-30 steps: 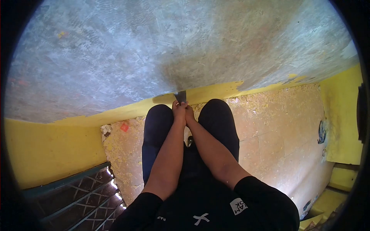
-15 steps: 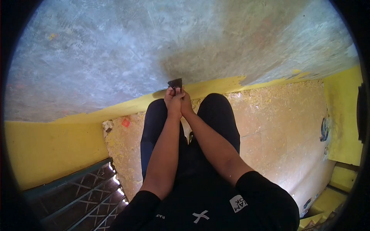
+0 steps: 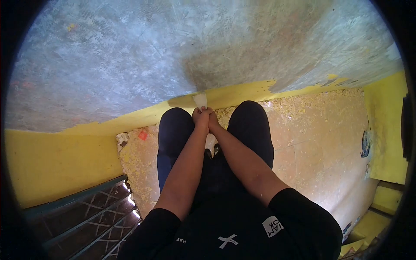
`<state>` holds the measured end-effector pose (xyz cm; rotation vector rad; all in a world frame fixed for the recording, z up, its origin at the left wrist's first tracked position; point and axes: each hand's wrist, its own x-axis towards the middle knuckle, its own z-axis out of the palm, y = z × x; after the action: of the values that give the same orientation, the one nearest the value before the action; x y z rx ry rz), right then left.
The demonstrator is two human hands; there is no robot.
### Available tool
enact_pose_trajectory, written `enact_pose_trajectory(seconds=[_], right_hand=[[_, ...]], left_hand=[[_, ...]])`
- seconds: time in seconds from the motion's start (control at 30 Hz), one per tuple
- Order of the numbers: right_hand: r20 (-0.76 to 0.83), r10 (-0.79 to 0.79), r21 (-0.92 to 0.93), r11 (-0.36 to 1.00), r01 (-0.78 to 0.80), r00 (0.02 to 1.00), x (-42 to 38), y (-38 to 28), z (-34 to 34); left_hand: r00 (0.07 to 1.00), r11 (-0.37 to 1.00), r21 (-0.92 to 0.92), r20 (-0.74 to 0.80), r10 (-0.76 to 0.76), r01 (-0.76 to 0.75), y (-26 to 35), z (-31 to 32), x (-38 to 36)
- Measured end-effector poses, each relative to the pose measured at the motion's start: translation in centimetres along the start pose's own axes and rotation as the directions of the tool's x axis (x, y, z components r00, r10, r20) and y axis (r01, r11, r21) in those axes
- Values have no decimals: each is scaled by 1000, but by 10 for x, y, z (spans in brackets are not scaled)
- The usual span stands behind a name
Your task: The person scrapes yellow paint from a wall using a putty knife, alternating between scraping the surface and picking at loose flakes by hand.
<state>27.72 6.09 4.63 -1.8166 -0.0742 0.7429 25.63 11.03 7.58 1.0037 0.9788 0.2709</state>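
Both of my hands are closed together on a scraper [image 3: 199,100] with a flat, flared blade. The blade looks pale in this light, and its edge is at the yellow strip low on the wall, close to the bare grey surface. My left hand [image 3: 199,118] and my right hand [image 3: 212,120] overlap between my knees, hiding the scraper's handle. Above them the wall [image 3: 143,56] is stripped to a mottled grey, and yellow paint [image 3: 242,92] remains along its foot.
Paint flakes litter the tiled floor [image 3: 303,143]. A red scrap [image 3: 143,135] and a whitish chunk [image 3: 123,138] lie at the left. A dark metal grille [image 3: 91,212] stands lower left, and a dark blue crumpled item [image 3: 365,144] lies by the right yellow wall.
My hands and the scraper have moved down and slightly right, from the grey surface's lower edge onto the yellow strip. The blade has changed from dark to pale.
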Motion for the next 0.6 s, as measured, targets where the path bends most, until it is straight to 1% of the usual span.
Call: enact_pose_trajectory(seconds=[0.03, 0.1, 0.13, 0.2, 0.23, 0.3, 0.37, 0.43, 0.5, 0.53, 0.6], right_hand=[[25, 11, 37, 999, -12, 1000, 0, -1, 0], [79, 39, 112, 993, -48, 996, 5, 3, 2], [76, 41, 113, 992, -50, 996, 11, 6, 4], [57, 32, 141, 989, -40, 998, 30, 16, 15], [47, 33, 155, 987, -40, 998, 38, 26, 21], [23, 42, 186, 981, -45, 999, 45, 47, 28], [-8, 76, 208, 975, -72, 997, 24, 20, 20], [-45, 93, 240, 967, -80, 995, 20, 11, 19], [-108, 53, 211, 977, -29, 993, 22, 5, 16], [-150, 37, 191, 982, -8, 988, 24, 7, 15], [-167, 0, 122, 992, 20, 986, 26, 11, 16]], left_hand=[[1000, 1000, -3, 3, 6, -6, 1, 1, 0], [996, 998, -52, -74, -51, 47, -1, 3, 2], [996, 998, -50, -73, -53, 49, -3, 2, 6], [999, 991, -123, 4, -48, 48, -8, 0, 16], [998, 991, -120, 5, -57, 57, -6, 1, 17], [1000, 999, -26, -21, -24, 23, -4, 1, 17], [999, 999, -19, -11, -51, 50, -4, -2, 17], [998, 998, -8, 9, -59, 60, 0, -7, 22], [999, 998, -30, 0, 50, -50, -7, -6, 22], [997, 999, 0, 59, 40, -40, -13, -2, 26], [993, 991, -115, 97, 75, -63, -18, -9, 30]])
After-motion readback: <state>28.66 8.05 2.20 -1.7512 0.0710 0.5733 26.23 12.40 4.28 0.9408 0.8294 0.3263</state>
